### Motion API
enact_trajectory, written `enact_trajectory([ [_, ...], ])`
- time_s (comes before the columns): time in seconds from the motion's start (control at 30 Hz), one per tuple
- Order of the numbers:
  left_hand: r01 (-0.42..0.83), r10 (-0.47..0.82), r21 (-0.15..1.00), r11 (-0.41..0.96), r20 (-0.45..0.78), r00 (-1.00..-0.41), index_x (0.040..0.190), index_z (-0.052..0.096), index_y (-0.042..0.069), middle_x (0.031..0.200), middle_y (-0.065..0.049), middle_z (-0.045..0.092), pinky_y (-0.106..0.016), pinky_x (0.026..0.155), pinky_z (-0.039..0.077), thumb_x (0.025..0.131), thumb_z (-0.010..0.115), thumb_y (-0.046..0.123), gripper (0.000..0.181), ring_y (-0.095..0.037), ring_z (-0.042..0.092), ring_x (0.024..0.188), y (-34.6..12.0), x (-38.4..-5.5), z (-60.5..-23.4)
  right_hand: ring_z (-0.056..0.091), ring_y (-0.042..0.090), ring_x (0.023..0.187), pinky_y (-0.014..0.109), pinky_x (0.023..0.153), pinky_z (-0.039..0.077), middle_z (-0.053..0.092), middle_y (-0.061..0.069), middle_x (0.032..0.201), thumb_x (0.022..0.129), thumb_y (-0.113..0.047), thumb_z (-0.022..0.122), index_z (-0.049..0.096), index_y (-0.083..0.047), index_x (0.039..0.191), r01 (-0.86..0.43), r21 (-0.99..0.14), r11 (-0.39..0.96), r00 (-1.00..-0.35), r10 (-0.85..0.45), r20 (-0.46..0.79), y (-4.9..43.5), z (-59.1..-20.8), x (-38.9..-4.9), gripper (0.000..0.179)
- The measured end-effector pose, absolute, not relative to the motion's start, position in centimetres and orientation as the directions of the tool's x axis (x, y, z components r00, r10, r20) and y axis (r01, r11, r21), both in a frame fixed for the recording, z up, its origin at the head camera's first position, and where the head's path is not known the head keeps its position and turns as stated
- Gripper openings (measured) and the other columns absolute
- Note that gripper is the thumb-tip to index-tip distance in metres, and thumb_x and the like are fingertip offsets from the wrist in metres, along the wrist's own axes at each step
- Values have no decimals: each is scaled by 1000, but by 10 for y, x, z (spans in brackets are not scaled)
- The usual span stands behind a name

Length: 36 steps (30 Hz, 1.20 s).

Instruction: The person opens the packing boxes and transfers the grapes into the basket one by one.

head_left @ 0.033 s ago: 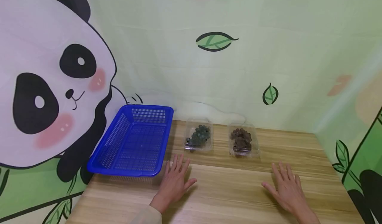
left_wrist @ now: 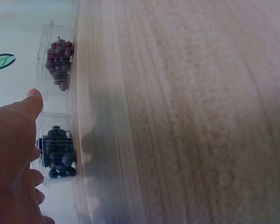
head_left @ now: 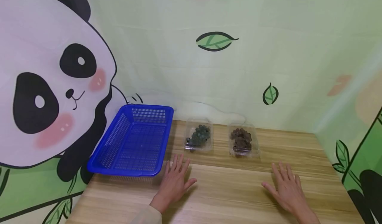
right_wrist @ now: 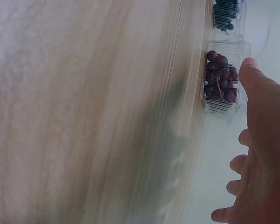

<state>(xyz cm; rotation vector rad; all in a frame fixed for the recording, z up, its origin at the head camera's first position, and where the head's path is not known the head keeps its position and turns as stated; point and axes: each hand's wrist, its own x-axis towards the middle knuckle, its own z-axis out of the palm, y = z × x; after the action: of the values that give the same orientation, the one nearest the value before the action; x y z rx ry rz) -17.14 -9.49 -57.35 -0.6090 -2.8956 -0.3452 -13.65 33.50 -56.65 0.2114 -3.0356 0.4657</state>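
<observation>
My left hand [head_left: 174,183] is held palm down with its fingers spread, just right of the blue basket's front corner and holding nothing. Over the right part of the table, my right hand [head_left: 286,188] is spread the same way, also with nothing in it. Beyond the left hand sits a clear plastic box of dark, blue-green grapes [head_left: 200,135]. To its right is a second clear box, with reddish-purple grapes [head_left: 241,139]. Both boxes also show past the thumbs in the wrist views, the dark grapes [left_wrist: 58,151] in the left and the red grapes [right_wrist: 220,77] in the right.
A blue perforated plastic basket [head_left: 141,146] stands at the left of the wooden table [head_left: 221,191], with nothing inside. Behind the table hangs a pale green cloth [head_left: 167,51] printed with a panda and leaves.
</observation>
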Motion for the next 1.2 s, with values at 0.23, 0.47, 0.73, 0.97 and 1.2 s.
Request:
enact_trajectory([
  [0.23, 417, 370, 210, 885, 228, -900, 155, 45, 7, 163, -24, 31, -69, 115, 25, 99, 61, 54, 76, -46, 25, 151, -96, -171, -576, 12, 57, 149, 83, 104, 16, 23, 35, 162, 100, -58, 58, 32, 3, 158, -149, -283, 948, -987, -127, 96, 332, -563, -135, 88],
  [0.47, 417, 371, 217, 883, 225, -901, 156, 45, 8, 163, -24, 31, -69, 115, 25, 99, 61, 55, 76, -46, 25, 151, -96, -168, -577, 12, 58, 148, 85, 102, 17, 24, 37, 160, 100, -55, 60, 32, 4, 158, -153, -284, 946, -986, -126, 110, 329, -564, -129, 87],
  [0.73, 410, 367, 224, 884, 210, -906, 157, 42, 7, 164, -24, 28, -69, 115, 24, 100, 60, 55, 77, -46, 24, 151, -95, -165, -576, 13, 57, 149, 84, 104, 16, 23, 36, 161, 101, -54, 59, 30, 4, 158, -159, -293, 943, -986, -135, 100, 319, -564, -131, 86],
  [0.97, 396, 355, 253, 882, 194, -914, 155, 44, 5, 164, -24, 30, -69, 115, 25, 101, 58, 52, 73, -46, 25, 151, -92, -166, -575, 17, 59, 147, 82, 103, 22, 24, 39, 158, 102, -53, 58, 31, 7, 157, -174, -296, 939, -983, -148, 109, 318, -566, -135, 85],
  [1.2, 424, 369, 322, 846, 220, -903, 151, 47, 0, 162, -26, 32, -67, 116, 26, 102, 61, 44, 68, -46, 28, 150, -77, -172, -566, 25, 62, 141, 81, 100, 29, 26, 43, 156, 103, -45, 62, 28, 12, 154, -187, -317, 930, -978, -144, 154, 319, -567, -139, 84],
])
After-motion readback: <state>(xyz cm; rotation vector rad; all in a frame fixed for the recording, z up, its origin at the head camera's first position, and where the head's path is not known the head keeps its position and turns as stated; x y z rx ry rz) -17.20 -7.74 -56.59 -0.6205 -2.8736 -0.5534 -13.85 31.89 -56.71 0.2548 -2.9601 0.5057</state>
